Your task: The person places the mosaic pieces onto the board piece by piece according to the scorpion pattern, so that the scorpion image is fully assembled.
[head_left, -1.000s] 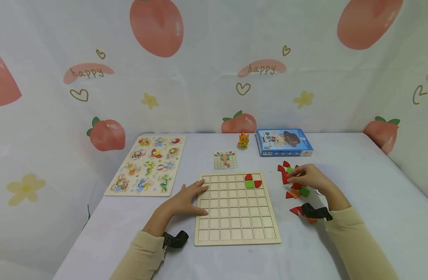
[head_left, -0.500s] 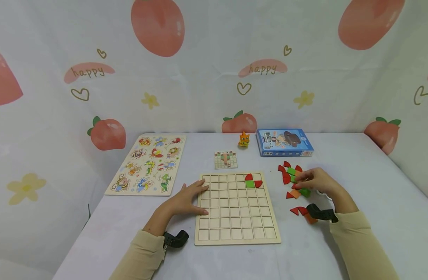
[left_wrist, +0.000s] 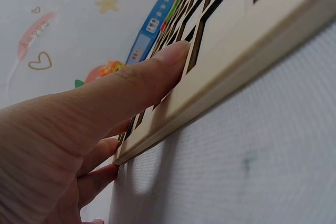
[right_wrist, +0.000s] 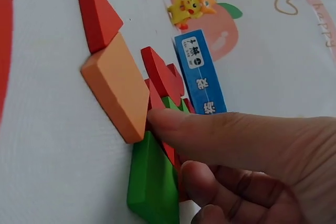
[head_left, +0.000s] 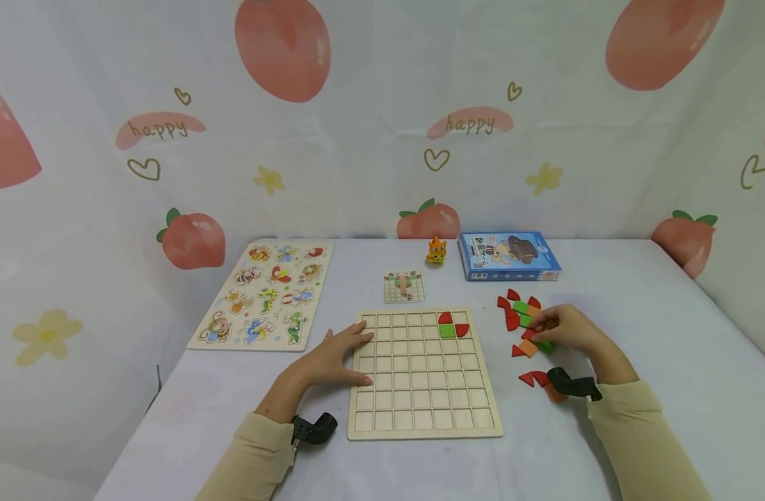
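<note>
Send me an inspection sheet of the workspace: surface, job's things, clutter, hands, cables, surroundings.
Surface: white-covered table.
Job's things: grid board lies flat with two red pieces and a green square near its far right corner; loose pieces to its right; small grid card beyond it.
Clutter: picture board, toy figure, blue box.
Hands: left hand rests on the grid board's left edge; right hand is among the loose pieces, whether holding one is unclear.
Cables: thin dark line at the table's left edge, possibly a cable.
Surroundings: peach-printed backdrop.
</note>
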The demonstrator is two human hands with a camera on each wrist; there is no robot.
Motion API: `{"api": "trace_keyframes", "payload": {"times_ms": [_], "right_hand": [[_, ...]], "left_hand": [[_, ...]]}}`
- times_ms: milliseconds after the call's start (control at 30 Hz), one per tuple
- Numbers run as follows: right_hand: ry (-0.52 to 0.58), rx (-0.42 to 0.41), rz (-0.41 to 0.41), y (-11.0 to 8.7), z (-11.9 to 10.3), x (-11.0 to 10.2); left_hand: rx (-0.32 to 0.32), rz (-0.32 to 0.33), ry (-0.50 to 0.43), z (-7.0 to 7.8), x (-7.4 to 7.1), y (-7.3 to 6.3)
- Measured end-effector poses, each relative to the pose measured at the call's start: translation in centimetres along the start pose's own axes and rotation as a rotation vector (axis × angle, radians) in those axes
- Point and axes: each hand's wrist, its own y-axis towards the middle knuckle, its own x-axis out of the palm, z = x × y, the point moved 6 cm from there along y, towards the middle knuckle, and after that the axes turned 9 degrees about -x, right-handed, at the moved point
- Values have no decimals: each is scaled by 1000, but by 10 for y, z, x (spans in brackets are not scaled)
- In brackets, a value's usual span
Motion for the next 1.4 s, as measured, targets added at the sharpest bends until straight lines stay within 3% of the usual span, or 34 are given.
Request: {"api": "trace_keyframes", "payload": {"times_ms": [333, 667, 1133, 1400], "right_hand": [[14, -112, 16, 2, 3, 1], [-16, -85, 8, 2, -6, 6], [78, -45, 11, 11, -16, 1], [52, -76, 20, 17, -26, 2]], "left_hand": [[1, 2, 0, 0, 0, 0], [0, 9, 6, 0, 0, 0], [-6, 1, 9, 0, 0, -1], [12, 2, 15, -1, 1, 0]]}}
